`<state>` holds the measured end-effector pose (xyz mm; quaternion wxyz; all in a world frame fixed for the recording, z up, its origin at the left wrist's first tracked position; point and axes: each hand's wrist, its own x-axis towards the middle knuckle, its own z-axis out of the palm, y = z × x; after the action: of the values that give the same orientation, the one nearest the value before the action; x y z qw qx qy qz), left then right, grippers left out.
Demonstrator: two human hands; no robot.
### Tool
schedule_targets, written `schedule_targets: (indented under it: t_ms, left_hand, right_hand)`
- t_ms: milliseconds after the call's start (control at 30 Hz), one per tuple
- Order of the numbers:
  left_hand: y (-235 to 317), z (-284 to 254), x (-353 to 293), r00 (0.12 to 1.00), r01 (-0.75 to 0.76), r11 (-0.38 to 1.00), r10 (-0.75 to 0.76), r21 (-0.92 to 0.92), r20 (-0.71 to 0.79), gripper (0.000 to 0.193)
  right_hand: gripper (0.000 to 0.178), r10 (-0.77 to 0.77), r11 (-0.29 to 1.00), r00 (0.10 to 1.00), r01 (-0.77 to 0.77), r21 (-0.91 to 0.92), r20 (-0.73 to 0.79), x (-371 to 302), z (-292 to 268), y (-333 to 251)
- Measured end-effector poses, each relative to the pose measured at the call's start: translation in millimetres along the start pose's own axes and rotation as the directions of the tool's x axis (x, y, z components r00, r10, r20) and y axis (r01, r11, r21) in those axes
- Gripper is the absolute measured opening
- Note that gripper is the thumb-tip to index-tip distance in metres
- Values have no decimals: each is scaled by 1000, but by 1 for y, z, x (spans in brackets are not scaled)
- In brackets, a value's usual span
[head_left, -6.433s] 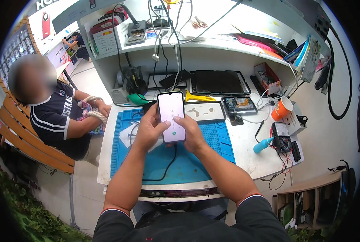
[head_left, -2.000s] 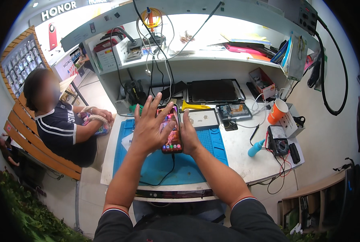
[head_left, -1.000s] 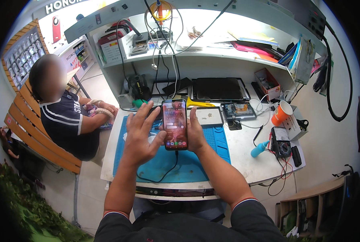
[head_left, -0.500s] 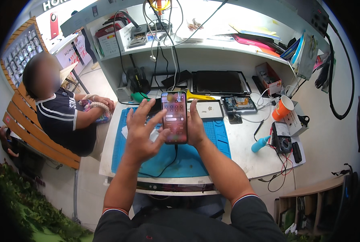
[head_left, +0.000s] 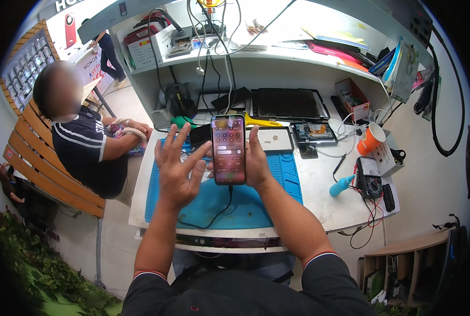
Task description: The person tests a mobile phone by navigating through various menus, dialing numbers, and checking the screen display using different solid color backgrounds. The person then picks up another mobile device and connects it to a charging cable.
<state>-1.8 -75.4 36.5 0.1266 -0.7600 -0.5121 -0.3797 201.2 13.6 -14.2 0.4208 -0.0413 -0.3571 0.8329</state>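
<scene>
A right hand [head_left: 257, 160] grips a lit smartphone [head_left: 228, 150] above a blue mat [head_left: 245, 208], its fingers clamped around the back and its thumb upright along the right edge, as a black cable [head_left: 222, 211] trails from the lower end. The left hand [head_left: 180, 171] holds its fingers spread apart beside the left edge; whether a fingertip touches cannot be told. Nearby, another person [head_left: 87, 142] sits at a slatted wooden bench [head_left: 48, 167].

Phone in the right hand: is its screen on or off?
On: the phone screen glows reddish, with rows of small round icons visible.
</scene>
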Motion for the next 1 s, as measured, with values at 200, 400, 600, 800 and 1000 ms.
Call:
schedule_targets:
  t_ms: [200,400,600,800,1000]
  left_hand:
    - [1,-2,-2,998,-56,998,56,21,12,35]
    - [-6,-4,-3,999,-29,1000,29,1,-20,39]
    - [-4,-5,-4,999,-48,999,48,-12,-4,42]
    - [2,1,-8,993,-94,995,91,33,81,41]
    - [5,2,-4,991,-99,994,94,39,96,40]
  right_hand:
    - [105,-51,997,996,47,-56,-71,2,7,2]
    - [107,-8,999,1000,8,-42,4,-1,4,-1]
    - [106,-5,1000,999,5,-11,33,2,-5,-1]
    - [104,1,1000,1000,-1,-5,1,2,0,2]
    - [103,-37,998,999,36,-47,-26,3,-1,3]
